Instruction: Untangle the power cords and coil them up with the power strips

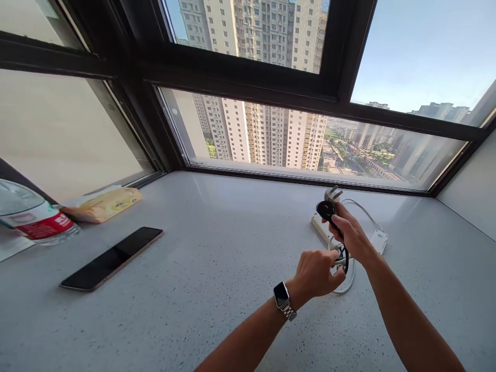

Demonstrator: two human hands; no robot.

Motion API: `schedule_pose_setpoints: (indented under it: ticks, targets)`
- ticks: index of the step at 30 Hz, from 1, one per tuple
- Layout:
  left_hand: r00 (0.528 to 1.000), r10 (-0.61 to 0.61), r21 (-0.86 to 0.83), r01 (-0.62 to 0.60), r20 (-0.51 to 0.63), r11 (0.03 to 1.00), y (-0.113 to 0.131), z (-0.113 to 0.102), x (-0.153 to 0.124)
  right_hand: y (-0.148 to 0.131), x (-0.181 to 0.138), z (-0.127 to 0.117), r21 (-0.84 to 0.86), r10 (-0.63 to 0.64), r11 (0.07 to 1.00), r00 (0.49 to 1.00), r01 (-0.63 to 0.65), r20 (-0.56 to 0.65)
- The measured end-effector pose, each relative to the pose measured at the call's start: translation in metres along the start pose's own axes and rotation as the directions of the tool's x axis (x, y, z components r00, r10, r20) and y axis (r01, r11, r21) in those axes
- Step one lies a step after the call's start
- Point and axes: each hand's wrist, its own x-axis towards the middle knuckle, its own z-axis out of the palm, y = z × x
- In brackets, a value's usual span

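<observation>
My right hand (353,235) is closed on a black plug (326,208) whose black cord (346,261) curves down from it. Just beyond the black plug shows the pronged end of a grey-white plug (333,194); whether that hand also holds it I cannot tell. Below and to the left, my left hand (316,272) has its fingers closed round a bunch of white and black cables (340,261). A cream power strip (321,230) lies partly hidden behind both hands. Right of my right hand sits a small white box (380,241) with a thin white cord (364,207).
A dark-screened phone (112,258) lies on the speckled white windowsill (217,232) at left. Behind it are a yellow tissue pack (110,204) and a clear bottle with a red label (41,219). Dark window frames (248,95) border the sill's back.
</observation>
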Motion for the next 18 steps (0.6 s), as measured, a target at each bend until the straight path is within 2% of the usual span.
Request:
schedule_pose_setpoints:
  ticks: [2, 4, 7, 9, 11, 13, 15, 18]
  targets:
    - [0.991, 0.124, 0.105, -0.117, -0.054, 0.988, -0.005, -0.018, 0.008, -0.005, 0.015, 0.0, 0.068, 0.055, 0.996, 0.998, -0.053, -0.018]
    - [0.962, 0.232, 0.14, -0.212, -0.147, 0.967, -0.016, -0.034, 0.014, -0.005, 0.024, -0.002, 0.117, 0.097, 0.99, 0.989, -0.084, -0.114]
    - [0.894, 0.344, 0.156, -0.311, -0.286, 0.938, -0.033, -0.051, 0.017, 0.0, 0.026, -0.005, 0.167, 0.091, 0.985, 0.965, -0.05, -0.246]
    - [0.867, 0.395, 0.168, -0.359, -0.304, 0.918, -0.039, -0.056, 0.016, 0.006, 0.023, -0.004, 0.205, 0.08, 0.979, 0.956, -0.022, -0.281]
    - [0.878, 0.402, 0.152, -0.374, -0.259, 0.915, -0.042, -0.058, 0.014, 0.009, 0.02, -0.001, 0.235, 0.09, 0.972, 0.959, -0.025, -0.27]
    - [0.913, 0.359, 0.089, -0.348, -0.194, 0.933, -0.041, -0.058, 0.012, 0.01, 0.018, 0.003, 0.282, 0.092, 0.959, 0.965, -0.02, -0.247]
    - [0.943, 0.297, 0.013, -0.298, -0.149, 0.954, -0.039, -0.058, 0.013, 0.008, 0.016, 0.007, 0.372, 0.057, 0.928, 0.969, 0.038, -0.241]
    - [0.96, 0.243, -0.048, -0.252, -0.142, 0.967, -0.039, -0.057, 0.015, 0.004, 0.012, 0.011, 0.519, -0.053, 0.84, 0.975, 0.161, -0.216]
